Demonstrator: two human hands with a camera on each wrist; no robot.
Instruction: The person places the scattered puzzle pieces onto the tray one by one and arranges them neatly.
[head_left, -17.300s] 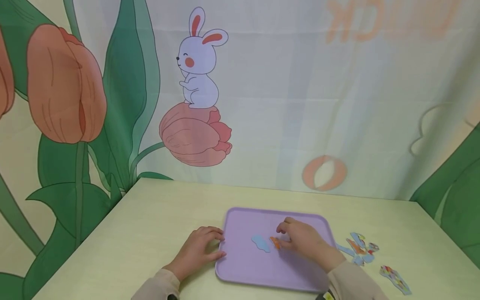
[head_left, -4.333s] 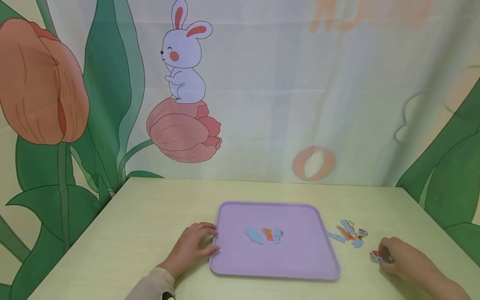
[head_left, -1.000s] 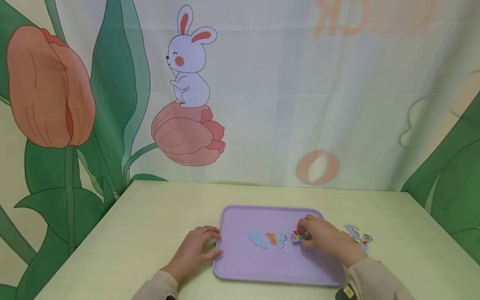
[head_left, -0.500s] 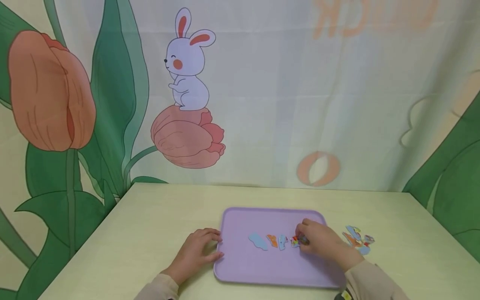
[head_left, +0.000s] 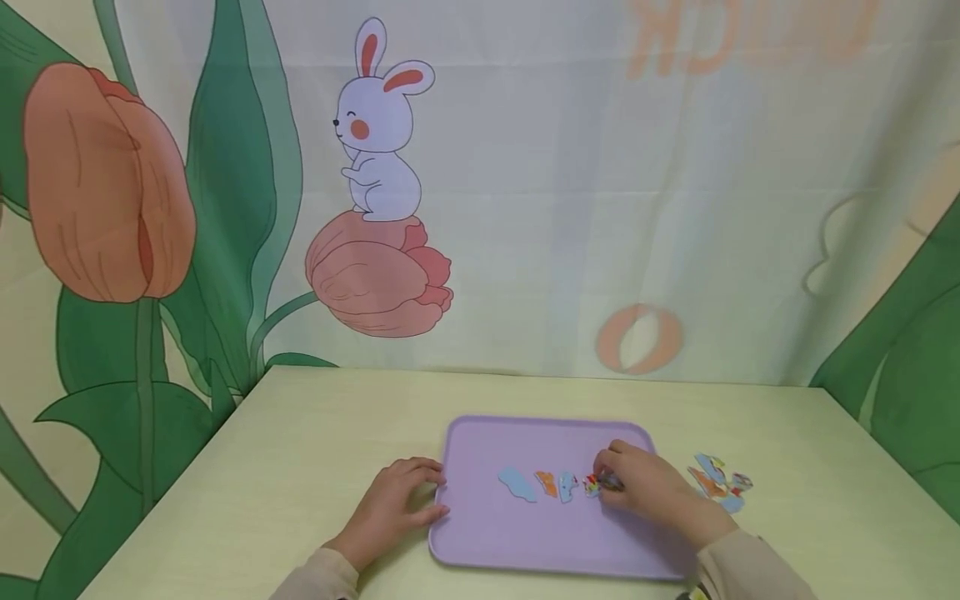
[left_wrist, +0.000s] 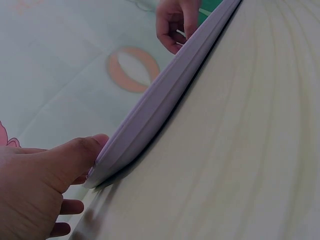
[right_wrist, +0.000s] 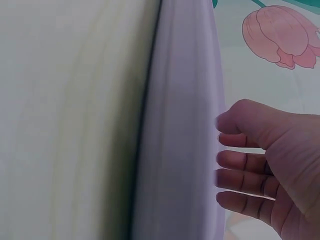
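A purple tray (head_left: 517,542) lies on the table. In a row on it are a light-blue puzzle piece (head_left: 517,484), an orange piece (head_left: 547,483) and a light-blue patterned piece (head_left: 567,487). At the row's right end, my right hand (head_left: 645,486) pinches a multicoloured puzzle piece (head_left: 591,486), partly covered by the fingers. My left hand (head_left: 393,504) rests at the tray's left edge, thumb and fingertips against the rim, fingers loosely bent. The left wrist view has that hand's thumb (left_wrist: 82,150) at the tray side. The right wrist view shows my right hand (right_wrist: 265,155) beyond the rim, the piece hidden.
A loose cluster of several puzzle pieces (head_left: 718,483) lies on the table (head_left: 337,433) right of the tray, beside my right forearm. A printed curtain (head_left: 510,208) with a rabbit and tulips hangs behind the table.
My right hand took the multicoloured piece from the table at right and brought it onto the tray. Earlier, the light-blue patterned piece joined the row. Lately the hand has barely moved.
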